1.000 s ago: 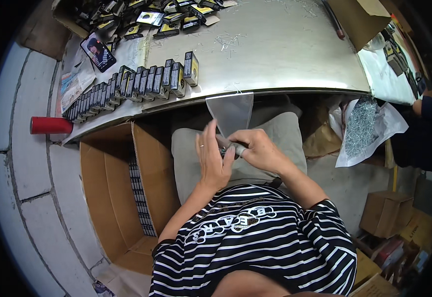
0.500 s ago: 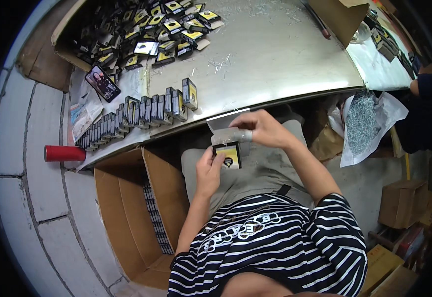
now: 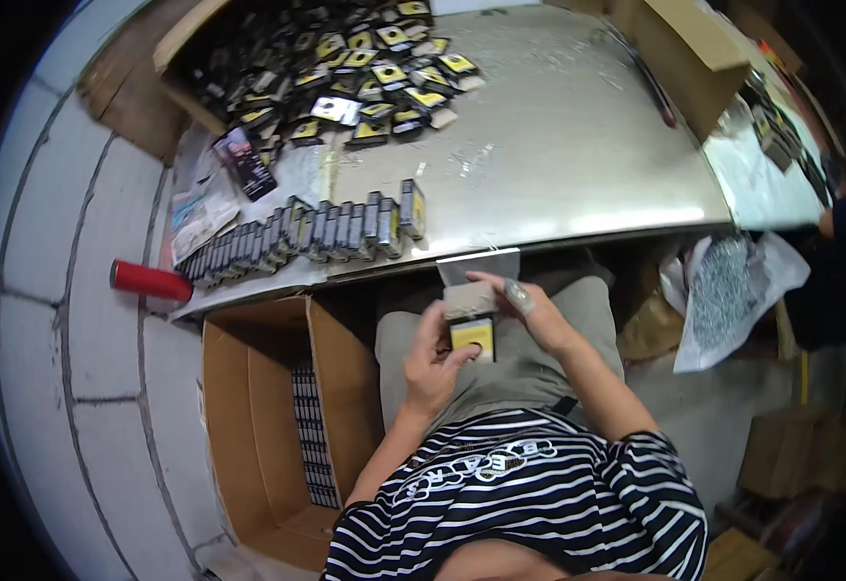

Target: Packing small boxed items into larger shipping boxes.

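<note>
Down comes the right hand (image 3: 533, 312), from above the raised grey flap (image 3: 467, 299) half a second ago to beside it now! Fingers stretched out, slightly spread; blur hides whether the tips touch. Left hand (image 3: 430, 366) pinches the black-and-yellow box (image 3: 471, 334), thumb across its front, over the grey trousers (image 3: 403, 344) and just short of the worktop (image 3: 558, 184) edge. A clear plastic piece (image 3: 500, 263) juts from that edge, right beyond the hands. Up left, a row of small boxes (image 3: 331, 232) lines the edge; right of it runs broad shiny surface. An open carton (image 3: 345, 373) flanks the left forearm. Labels: yellow panel, dark round mark, print blurred; white lettering (image 3: 476, 465) crosses the striped shirt (image 3: 539, 513).
</note>
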`<state>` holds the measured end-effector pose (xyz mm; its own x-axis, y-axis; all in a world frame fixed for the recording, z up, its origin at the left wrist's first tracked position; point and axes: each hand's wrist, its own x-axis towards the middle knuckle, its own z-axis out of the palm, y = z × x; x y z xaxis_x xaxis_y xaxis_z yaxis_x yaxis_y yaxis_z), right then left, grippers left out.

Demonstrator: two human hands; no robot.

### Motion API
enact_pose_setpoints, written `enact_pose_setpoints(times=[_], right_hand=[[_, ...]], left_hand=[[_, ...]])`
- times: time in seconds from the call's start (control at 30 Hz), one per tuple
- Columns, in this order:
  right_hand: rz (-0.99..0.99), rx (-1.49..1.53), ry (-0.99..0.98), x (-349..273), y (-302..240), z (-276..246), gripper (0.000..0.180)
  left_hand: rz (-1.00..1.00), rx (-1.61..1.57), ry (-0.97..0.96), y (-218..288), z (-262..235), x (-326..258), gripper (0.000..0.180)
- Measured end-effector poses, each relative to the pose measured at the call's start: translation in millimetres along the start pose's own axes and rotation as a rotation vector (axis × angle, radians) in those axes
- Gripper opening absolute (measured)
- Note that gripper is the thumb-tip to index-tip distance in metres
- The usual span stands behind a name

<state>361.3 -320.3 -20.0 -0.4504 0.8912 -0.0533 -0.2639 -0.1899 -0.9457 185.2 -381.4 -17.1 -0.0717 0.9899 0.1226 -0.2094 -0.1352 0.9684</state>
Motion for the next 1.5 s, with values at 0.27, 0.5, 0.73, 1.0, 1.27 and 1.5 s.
enact_pose_setpoints(times=[0.27,0.5,0.73,1.0,1.27,1.5], right_hand=[[0.014,0.185,0.037,-6.8,-17.0,41.1,0.049],[-0.112,-0.157,0.183,-7.3,-3.8,41.2,0.020],[-0.063,-0.268,0.236,-7.1,-0.4,31.5,0.016],[-0.051,-0.356,0.158,-19.7,-20.5,22.1,0.019],[-0.221,-0.289,0.292,-27.5,-29.1,3.7,0.020],[-0.345,-0.302,0.288,-23.8,-30.6,-21.6,0.023]], left_hand=[[0.518,0.610,-0.142,-9.3,-9.5,2.6,0.051],[0.181,0.250,-0.030,-10.1,-9.6,-0.3,0.054],[0.079,0.214,-0.054,-5.9,-10.5,3.8,0.067],[-0.091,0.131,-0.168,-4.2,-5.8,8.5,0.068],[0.043,0.043,-0.185,1.6,50.3,32.4,0.052],[0.209,0.165,-0.177,7.4,74.3,58.0,0.032]])
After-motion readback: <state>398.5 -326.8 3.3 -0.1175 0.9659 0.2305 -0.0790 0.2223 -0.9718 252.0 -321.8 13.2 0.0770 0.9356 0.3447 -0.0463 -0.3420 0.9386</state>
